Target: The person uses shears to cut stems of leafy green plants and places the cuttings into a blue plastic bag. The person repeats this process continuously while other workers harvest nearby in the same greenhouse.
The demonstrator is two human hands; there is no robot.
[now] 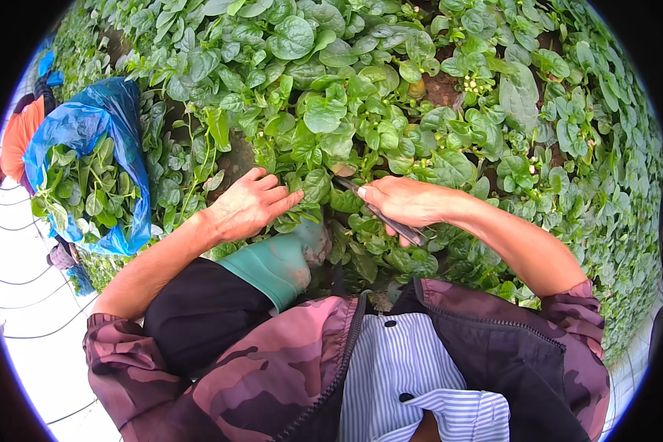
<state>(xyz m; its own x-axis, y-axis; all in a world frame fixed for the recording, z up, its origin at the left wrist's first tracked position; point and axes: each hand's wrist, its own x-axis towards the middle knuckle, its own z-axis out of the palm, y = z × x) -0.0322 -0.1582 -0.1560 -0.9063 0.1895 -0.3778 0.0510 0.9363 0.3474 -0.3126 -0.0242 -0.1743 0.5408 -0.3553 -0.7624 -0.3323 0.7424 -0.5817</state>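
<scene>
Low, leafy green plants (323, 113), much like Malabar spinach, spread thickly in front of me. My right hand (395, 204) grips a dark, slim metal cutting tool (354, 188). Its tip points up and left in among the leaves; whether it is a knife or shears cannot be made out. To the left, my left hand (257, 201) reaches into the foliage, back upward, fingers curled and one digit stretched toward a broad leaf (316, 187). What its fingertips touch is hidden. The tool's tip lies a short way right of that hand.
At left stands a blue plastic bag (127, 160), its mouth wide, holding cut leafy shoots (96, 190). Beyond it is another person in an orange top (19, 138). My green rubber boot (273, 265) is planted among the plants. Bare soil (445, 88) shows in gaps.
</scene>
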